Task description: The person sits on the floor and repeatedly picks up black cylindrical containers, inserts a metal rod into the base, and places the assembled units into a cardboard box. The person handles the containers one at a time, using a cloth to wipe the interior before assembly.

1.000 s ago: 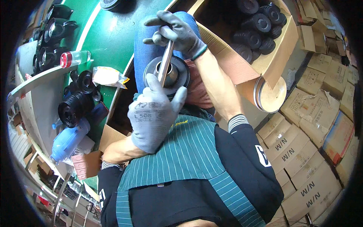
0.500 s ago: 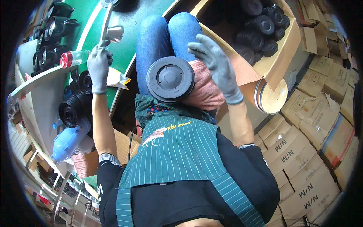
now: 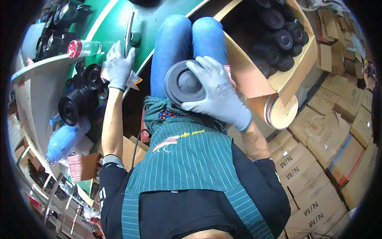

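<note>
I am clasping the black disc (image 3: 177, 87) beneath my half-spread right fingers (image 3: 200, 73), my left fingers (image 3: 117, 49) lying parted at a metal tool (image 3: 129, 32), grip unclear, and if this one-sided clasp slackens, the disc could be slipping.

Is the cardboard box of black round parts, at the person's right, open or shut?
The cardboard box is open: a flap is folded outward, and the black round parts show inside.
</note>
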